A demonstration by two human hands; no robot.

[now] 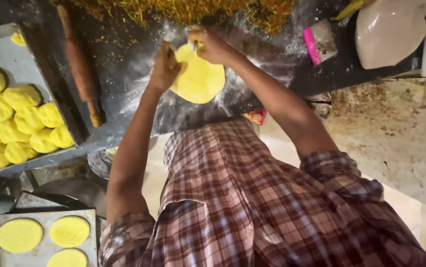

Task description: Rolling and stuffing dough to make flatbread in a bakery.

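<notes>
Far to the left of the yellow dough disc [199,79], a metal tray [22,64] holds a heap of yellow dough balls [17,126]; below it a second tray [40,254] carries three flattened yellow rounds [19,235]. A wooden rolling pin [80,64] lies on the floured dark bench [252,94] between the tray and the disc.

The disc itself is thin, smooth, pale yellow and roughly round, lying on the bench beneath both hands. The left hand [164,66] has its fingers closed together on the disc's left edge. The right hand [210,45] pinches the top edge, fingers clamped on the dough.

Right of the disc lies a scraper with a pink handle [318,42], and below the disc a small red-and-yellow packet [256,116] shows under the bench edge.
</notes>
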